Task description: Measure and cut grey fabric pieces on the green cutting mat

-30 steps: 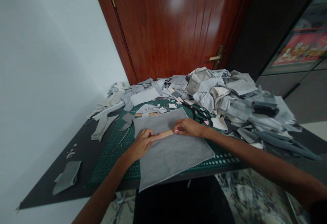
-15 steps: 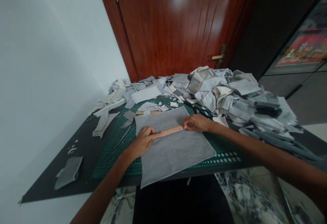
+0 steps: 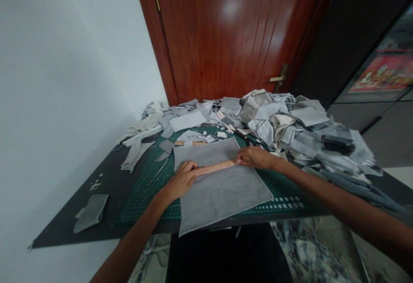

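Note:
A large grey fabric square (image 3: 219, 188) lies flat on a green cutting mat (image 3: 145, 192), its near edge hanging over the table's front. A wooden ruler (image 3: 217, 167) lies across the fabric. My left hand (image 3: 182, 180) presses flat on the ruler's left end. My right hand (image 3: 254, 157) rests at the ruler's right end with fingers pinched; what they hold is too small to make out.
A heap of grey and cream fabric scraps (image 3: 284, 124) covers the back and right of the dark table (image 3: 64, 227). A second wooden ruler (image 3: 190, 143) lies behind the fabric. A folded grey scrap (image 3: 92, 212) sits at the front left. A red-brown door (image 3: 232, 38) stands behind.
My right hand has slid to the right along the ruler, uncovering more of its length. My left hand stays on the left end. The camera has shifted slightly.

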Tool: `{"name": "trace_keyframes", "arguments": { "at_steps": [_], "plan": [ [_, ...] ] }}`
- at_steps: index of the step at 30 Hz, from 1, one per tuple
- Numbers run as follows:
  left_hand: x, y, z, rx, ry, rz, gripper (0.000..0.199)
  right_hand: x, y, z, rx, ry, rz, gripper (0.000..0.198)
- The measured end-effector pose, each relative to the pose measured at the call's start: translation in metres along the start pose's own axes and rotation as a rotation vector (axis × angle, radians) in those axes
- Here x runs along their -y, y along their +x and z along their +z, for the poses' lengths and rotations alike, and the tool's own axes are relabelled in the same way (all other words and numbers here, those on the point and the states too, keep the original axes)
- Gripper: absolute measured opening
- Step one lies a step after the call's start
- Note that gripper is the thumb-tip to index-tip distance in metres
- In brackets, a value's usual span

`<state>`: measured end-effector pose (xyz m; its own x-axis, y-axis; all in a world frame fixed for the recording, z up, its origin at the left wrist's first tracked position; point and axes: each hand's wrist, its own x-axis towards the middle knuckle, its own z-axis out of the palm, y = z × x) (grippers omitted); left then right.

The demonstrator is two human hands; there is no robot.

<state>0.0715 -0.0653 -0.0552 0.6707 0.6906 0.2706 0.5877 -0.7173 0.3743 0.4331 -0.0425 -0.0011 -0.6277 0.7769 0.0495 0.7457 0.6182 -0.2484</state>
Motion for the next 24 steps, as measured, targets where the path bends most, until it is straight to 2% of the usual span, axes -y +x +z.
{"name": "trace_keyframes", "arguments": {
  "at_steps": [4,8,18,24],
  "plan": [
    [-0.001,0.000,0.001,0.003,0.021,-0.017,0.042,0.008,0.011,0.013,-0.002,0.058,-0.077,0.016],
    [-0.002,0.000,0.001,0.017,0.028,-0.013,0.042,0.006,0.014,0.021,-0.012,0.083,-0.067,0.014],
    [0.002,0.001,0.003,0.004,0.027,0.014,0.040,0.001,0.007,0.001,0.095,-0.145,0.044,0.011],
    [0.001,-0.001,0.003,-0.009,0.019,-0.027,0.038,0.014,0.010,0.008,0.035,0.031,0.028,0.012]
  ]
}}
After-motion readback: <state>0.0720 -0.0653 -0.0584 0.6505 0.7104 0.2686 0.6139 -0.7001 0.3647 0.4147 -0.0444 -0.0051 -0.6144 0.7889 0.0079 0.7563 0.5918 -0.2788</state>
